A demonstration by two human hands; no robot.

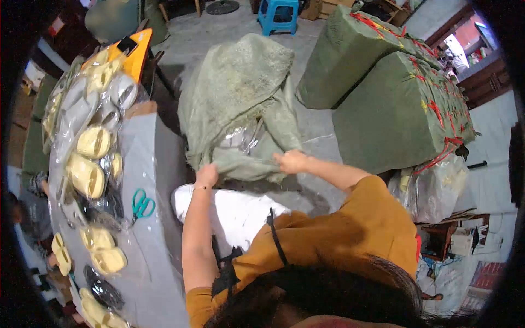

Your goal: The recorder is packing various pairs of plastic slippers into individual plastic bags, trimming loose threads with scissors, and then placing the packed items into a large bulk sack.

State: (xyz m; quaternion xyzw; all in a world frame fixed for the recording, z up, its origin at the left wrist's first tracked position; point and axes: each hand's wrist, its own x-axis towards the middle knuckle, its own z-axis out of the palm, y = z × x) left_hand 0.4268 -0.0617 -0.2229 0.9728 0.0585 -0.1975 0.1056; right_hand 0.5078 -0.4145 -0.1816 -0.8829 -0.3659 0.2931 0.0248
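Note:
A large green woven sack (235,76) stands on the floor in front of me, its mouth partly folded back. Clear plastic wrapping (234,138) shows inside the opening; what it wraps is hard to make out. My left hand (206,176) is closed on the near left edge of the sack's mouth. On the near right side, my right hand (291,162) pinches the same rim, with the cloth stretched between both hands.
Left is a grey-covered table (158,257) bearing several pale yellow slippers (94,141) in clear plastic and green-handled scissors (143,203). Bulky green bales (383,112) tied with red cord stand right. A blue stool (278,15) is at the back; another person is at the far left.

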